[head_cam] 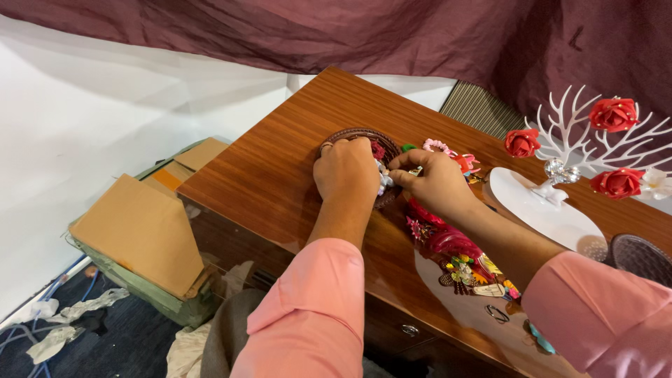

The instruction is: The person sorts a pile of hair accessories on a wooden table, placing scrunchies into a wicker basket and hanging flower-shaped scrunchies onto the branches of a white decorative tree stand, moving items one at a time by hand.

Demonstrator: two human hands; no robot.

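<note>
My left hand (346, 170) rests over a small round dark woven basket (343, 134) on the wooden table (280, 161), fingers curled inside it. My right hand (432, 180) is right beside it, pinching a small silvery-white ornament (383, 179) between the two hands. Part of the basket's contents is hidden under my left hand. A pile of colourful hair clips and accessories (455, 248) lies under and beside my right forearm.
A white tree-shaped stand (570, 143) with red fabric roses (612, 114) sits on a white base at the right. Another dark woven basket (640, 255) is at the right edge. Cardboard boxes (140, 231) lie on the floor to the left.
</note>
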